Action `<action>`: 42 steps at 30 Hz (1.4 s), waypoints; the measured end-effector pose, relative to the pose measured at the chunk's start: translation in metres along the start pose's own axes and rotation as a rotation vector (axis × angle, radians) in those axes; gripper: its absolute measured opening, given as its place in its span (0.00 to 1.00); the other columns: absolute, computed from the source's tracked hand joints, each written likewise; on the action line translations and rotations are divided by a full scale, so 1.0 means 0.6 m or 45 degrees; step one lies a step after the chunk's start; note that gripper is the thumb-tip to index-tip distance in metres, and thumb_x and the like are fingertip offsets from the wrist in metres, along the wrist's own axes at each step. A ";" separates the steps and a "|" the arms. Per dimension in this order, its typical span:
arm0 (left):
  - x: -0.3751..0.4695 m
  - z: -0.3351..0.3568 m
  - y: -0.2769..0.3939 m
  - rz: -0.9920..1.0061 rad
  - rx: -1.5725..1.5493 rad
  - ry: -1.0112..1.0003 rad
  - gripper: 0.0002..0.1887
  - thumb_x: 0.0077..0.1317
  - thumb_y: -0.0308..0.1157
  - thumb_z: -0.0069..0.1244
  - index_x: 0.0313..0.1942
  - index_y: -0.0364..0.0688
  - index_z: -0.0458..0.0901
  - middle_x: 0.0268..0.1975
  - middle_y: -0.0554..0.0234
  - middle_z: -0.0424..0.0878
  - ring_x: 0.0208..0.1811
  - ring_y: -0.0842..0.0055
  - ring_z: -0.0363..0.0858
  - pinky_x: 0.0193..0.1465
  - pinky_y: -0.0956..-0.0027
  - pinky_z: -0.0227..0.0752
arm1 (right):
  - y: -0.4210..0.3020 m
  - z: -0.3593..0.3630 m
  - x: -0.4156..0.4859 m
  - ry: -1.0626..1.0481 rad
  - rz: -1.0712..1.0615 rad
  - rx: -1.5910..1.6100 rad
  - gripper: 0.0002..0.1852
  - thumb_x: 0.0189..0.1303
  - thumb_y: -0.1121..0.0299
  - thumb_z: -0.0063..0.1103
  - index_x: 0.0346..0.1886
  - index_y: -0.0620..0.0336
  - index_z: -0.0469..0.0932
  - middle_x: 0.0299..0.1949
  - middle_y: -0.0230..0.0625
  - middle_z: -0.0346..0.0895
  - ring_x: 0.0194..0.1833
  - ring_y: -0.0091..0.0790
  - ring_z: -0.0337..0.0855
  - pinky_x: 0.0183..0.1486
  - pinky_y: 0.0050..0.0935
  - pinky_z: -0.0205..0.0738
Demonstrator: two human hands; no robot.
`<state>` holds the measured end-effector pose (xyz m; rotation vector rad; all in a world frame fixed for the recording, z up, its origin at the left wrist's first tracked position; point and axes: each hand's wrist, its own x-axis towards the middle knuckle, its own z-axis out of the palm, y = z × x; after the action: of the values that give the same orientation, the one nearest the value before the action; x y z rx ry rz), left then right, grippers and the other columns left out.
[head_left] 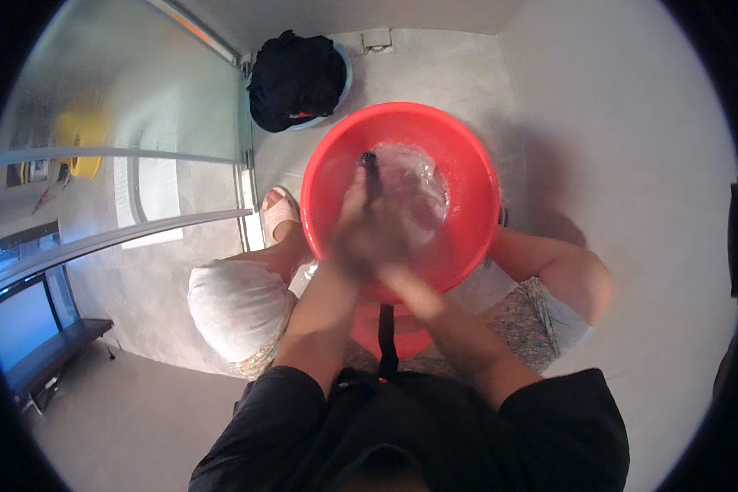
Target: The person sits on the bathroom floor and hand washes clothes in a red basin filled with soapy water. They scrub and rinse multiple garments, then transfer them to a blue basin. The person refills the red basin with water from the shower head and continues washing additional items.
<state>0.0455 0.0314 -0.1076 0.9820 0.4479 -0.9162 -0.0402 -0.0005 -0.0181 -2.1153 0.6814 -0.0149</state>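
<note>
A large red plastic basin (400, 111) stands on the floor between my knees, with sudsy water (415, 184) in its bottom. Both my hands are over the near left part of the basin, close together and blurred by motion. My left hand (349, 230) has a finger or thumb stretched along a piece of wet black cloth (370, 166). Against it, on the same cloth, lies my right hand (390, 237). The dark cloth runs between the two hands, and its middle is hidden by them. How far the fingers are curled is blurred.
Beyond the basin, a light blue basin (348, 67) holds heaped black clothes (298, 77) beside a floor drain (376, 40). A glass door (172, 92) with a metal frame stands at left, a grey wall (621, 123) at right. My slippered foot (280, 212) is left of the red basin.
</note>
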 end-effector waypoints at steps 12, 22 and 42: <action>-0.032 -0.005 0.012 -0.030 -0.008 -0.190 0.15 0.68 0.42 0.35 0.47 0.44 0.71 0.42 0.53 0.77 0.40 0.63 0.77 0.44 0.56 0.73 | -0.009 0.021 -0.017 0.405 -0.286 0.004 0.14 0.52 0.58 0.56 0.37 0.57 0.76 0.46 0.48 0.70 0.51 0.56 0.65 0.54 0.52 0.59; -0.089 0.068 0.029 -0.050 -0.441 -0.487 0.16 0.68 0.40 0.33 0.43 0.40 0.75 0.40 0.53 0.79 0.39 0.66 0.78 0.44 0.58 0.74 | 0.000 -0.005 0.042 0.186 -0.104 -0.034 0.19 0.53 0.51 0.53 0.39 0.56 0.76 0.47 0.59 0.69 0.57 0.63 0.60 0.55 0.55 0.57; -0.009 0.005 -0.044 0.386 0.427 0.225 0.31 0.62 0.57 0.43 0.58 0.46 0.63 0.49 0.51 0.73 0.50 0.55 0.71 0.54 0.53 0.66 | 0.183 0.043 0.186 0.020 0.425 0.521 0.23 0.60 0.57 0.48 0.52 0.65 0.72 0.50 0.47 0.73 0.50 0.39 0.74 0.53 0.33 0.66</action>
<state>0.0206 0.0247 -0.1160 1.4028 0.2857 -0.6418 0.0101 -0.0838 -0.1435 -1.5966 0.9464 0.0119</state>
